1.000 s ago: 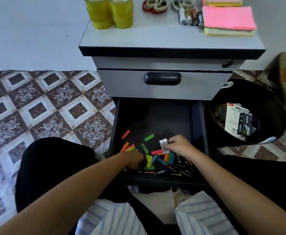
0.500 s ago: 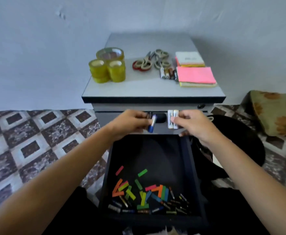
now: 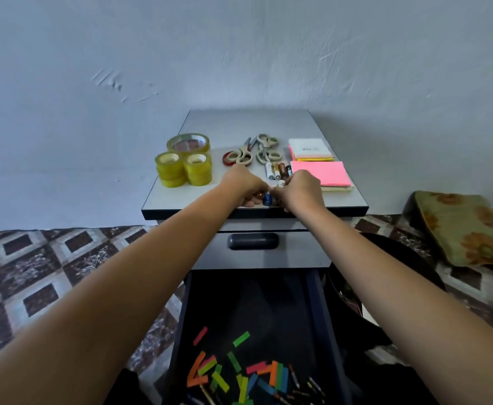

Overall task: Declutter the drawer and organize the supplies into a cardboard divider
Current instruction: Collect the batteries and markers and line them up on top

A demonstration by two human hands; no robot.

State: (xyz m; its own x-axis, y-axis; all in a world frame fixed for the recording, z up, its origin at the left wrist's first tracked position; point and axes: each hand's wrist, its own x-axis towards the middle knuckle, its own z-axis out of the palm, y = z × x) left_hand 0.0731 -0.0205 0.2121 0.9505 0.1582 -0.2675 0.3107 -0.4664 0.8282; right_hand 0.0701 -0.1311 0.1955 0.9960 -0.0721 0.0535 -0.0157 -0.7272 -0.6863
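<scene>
Head cam: L hand (image 3: 243, 185) & R hand (image 3: 299, 190), fingers curled, pinch small batteries (image 3: 267, 197) at front edge of cabinet top (image 3: 239, 124); best lay them flat beside battery row (image 3: 278, 171), so none roll into open drawer (image 3: 321, 317).

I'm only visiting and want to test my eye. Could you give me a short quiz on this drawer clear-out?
1. True or false: three tape rolls stand on the cabinet top.
2. The left hand and right hand together hold: A batteries; B a cup; C a book.
3. Fill in: the coloured strips lie in the open ____.
Key: 1 true; 2 A; 3 drawer.
</scene>
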